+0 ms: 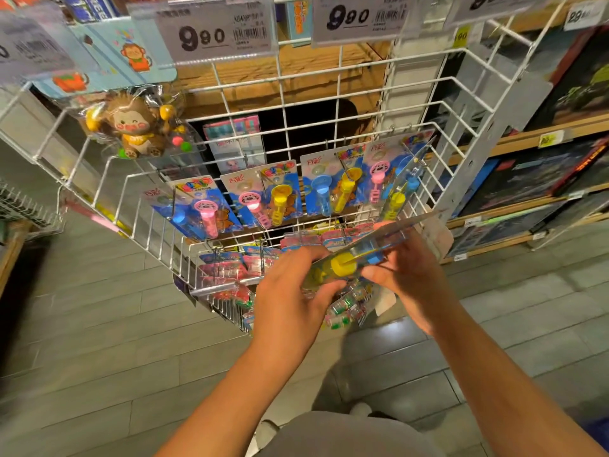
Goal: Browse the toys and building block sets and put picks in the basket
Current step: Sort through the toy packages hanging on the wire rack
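Head view shows both hands — left hand and right hand — pinching a bubble-wand blister pack, tilted toward two o'clock, before the wire rack.

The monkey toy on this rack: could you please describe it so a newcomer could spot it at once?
Start at the white wire rack and go to its upper left corner. There the monkey toy hangs in a clear bag. Unlike the flat blue bubble wand cards lower down, it is a brown figure.

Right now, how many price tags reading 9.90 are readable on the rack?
2: one price tag at upper left centre, another to its right. Further tags at the top edges are blurred or cut off, so more may exist.
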